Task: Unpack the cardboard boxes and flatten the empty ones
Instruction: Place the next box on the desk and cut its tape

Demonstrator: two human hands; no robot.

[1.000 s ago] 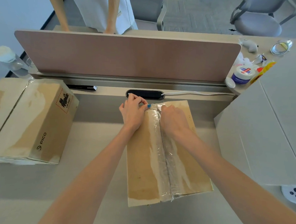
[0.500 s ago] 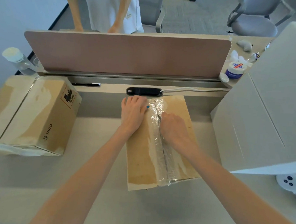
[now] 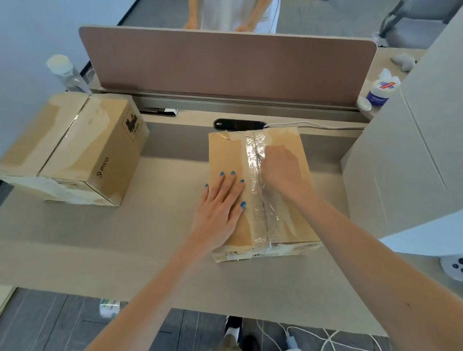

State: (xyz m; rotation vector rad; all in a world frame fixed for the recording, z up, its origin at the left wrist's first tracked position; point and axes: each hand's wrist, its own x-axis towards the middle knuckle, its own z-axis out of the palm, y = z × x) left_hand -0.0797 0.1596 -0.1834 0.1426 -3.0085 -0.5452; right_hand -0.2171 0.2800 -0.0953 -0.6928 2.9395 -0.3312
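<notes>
- Room: an office. The floor [image 3: 56,324] is dark plank, with loose cables [image 3: 331,344] under the near edge. Another person stands beyond the divider.
- Worktop [image 3: 114,249]: beige, matte and level. Judged to have enough friction that a box pressed down will not skate.
- Divider [image 3: 225,65]: upright along the far edge, so there is no room to push anything away.
- Grey box [image 3: 414,147]: large, standing at the right, near the box.
- Left box [image 3: 73,151]: brown carton, taped shut, well apart to the left. Not yet opened.
- Box [image 3: 226,159]: lies mid-worktop with flaps closed, its seam running away from the person.
  - Judged to be corrugated board, stiff on the faces but yielding at the flaps. Weight unknown, since the contents are hidden.
  - Best hold: pin one flap beside the seam and strip along the seam. For a later lift, take the two long sides.
- Left hand [image 3: 220,212]: flat, fingers straight, palm pressing the left flap and steadying the box.
- Right hand [image 3: 283,167]: fingers curled down at the seam, apparently pinching the tape edge. The fingertips are hidden.
- Tape [image 3: 252,160]: clear, glossy and crinkled over the seam, and wrapped over the near end.
  - Judged slick and stretchy, likely to split into strips.
  - Pull low along the seam, from the far end.
- Small items: a bottle [image 3: 64,71] far left, a wipes tub [image 3: 379,92] far right, and a socket [image 3: 238,124] just behind the box.
</notes>
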